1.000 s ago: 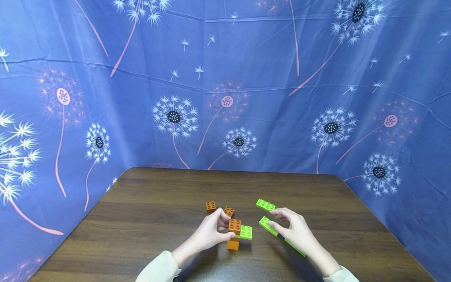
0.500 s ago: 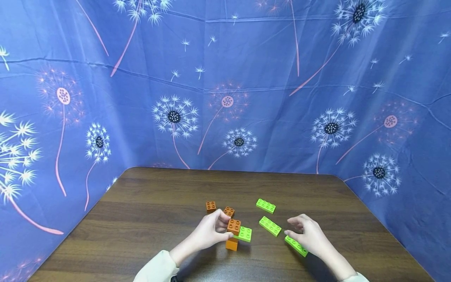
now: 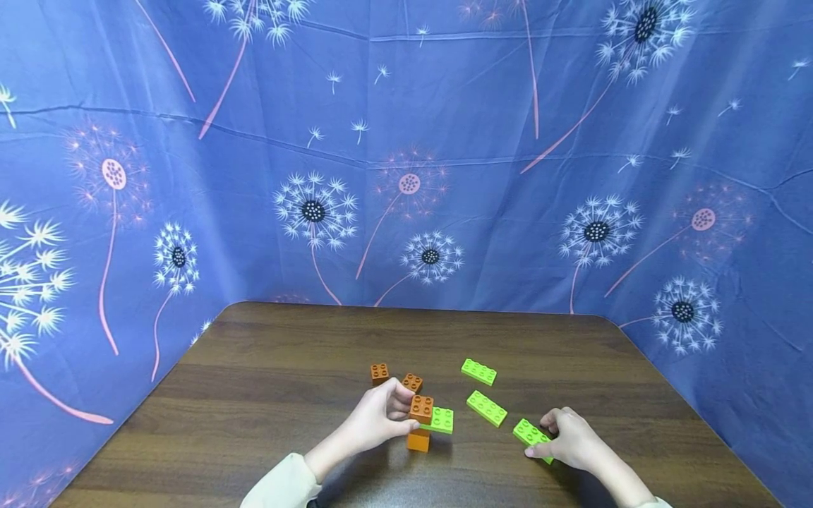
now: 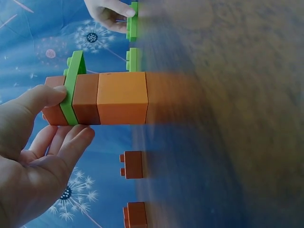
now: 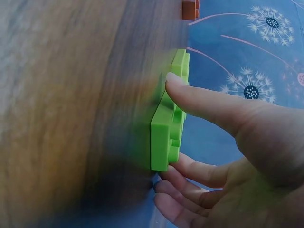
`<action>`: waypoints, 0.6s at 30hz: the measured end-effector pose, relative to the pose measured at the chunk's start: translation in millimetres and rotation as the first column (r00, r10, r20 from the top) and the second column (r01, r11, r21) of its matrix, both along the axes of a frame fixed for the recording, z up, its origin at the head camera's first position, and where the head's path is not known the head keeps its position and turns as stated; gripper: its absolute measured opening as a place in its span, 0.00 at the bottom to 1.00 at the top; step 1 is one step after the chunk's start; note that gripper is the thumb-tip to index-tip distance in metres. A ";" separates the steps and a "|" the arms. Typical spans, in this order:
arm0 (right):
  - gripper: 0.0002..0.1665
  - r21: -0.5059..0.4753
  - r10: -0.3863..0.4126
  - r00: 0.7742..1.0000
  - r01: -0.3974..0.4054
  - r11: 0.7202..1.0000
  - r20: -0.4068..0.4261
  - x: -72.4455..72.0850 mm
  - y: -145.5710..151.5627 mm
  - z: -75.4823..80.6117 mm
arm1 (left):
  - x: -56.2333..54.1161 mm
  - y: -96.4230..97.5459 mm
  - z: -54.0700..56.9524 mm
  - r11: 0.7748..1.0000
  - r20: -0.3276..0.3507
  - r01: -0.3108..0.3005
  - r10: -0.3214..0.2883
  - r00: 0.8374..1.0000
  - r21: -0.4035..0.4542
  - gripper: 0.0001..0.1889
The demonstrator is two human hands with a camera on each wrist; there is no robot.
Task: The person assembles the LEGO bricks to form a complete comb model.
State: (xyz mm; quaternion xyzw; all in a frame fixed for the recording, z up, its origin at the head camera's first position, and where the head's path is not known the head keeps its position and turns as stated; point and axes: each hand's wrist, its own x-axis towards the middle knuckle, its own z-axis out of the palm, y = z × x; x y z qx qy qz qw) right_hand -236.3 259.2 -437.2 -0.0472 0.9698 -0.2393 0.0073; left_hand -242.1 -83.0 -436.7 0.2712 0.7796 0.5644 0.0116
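My left hand pinches the upper part of an upright stack of toy building bricks. From the top, the stack has a brown brick, a flat light-green brick jutting right, another brown brick and an orange brick at the bottom. In the left wrist view the thumb lies by the flat green brick, the fingers opposite. My right hand has thumb and fingers on opposite sides of the nearest loose green brick, which lies on the table. In the right wrist view its studs face the palm.
Two more flat green bricks, a middle one and a far one, lie between the hands. Two loose brown bricks stand behind the left hand. Blue dandelion-print cloth hangs behind the wooden table.
My right hand has moved from the middle green brick toward the near right, down onto the nearest one, and grips it. My left hand and the stack have hardly moved.
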 end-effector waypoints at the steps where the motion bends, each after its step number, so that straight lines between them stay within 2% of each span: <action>1: 0.33 -0.001 -0.004 1.000 0.004 1.000 0.003 -0.3 0.5 -0.6 | -0.1 0.1 -0.2 1.000 -0.003 -0.007 0.007 1.000 -0.002 0.18; 8: 0.29 -0.017 -0.004 1.000 0.004 1.000 0.018 -1.7 2.8 -3.1 | -2.7 1.3 -2.7 0.999 0.000 -0.033 0.033 0.999 -0.013 0.18; 18: 0.22 -0.059 0.019 0.999 -0.020 0.998 -0.028 -0.3 3.7 -4.4 | -3.2 0.5 -1.9 0.997 -0.013 -0.051 0.050 0.999 -0.063 0.19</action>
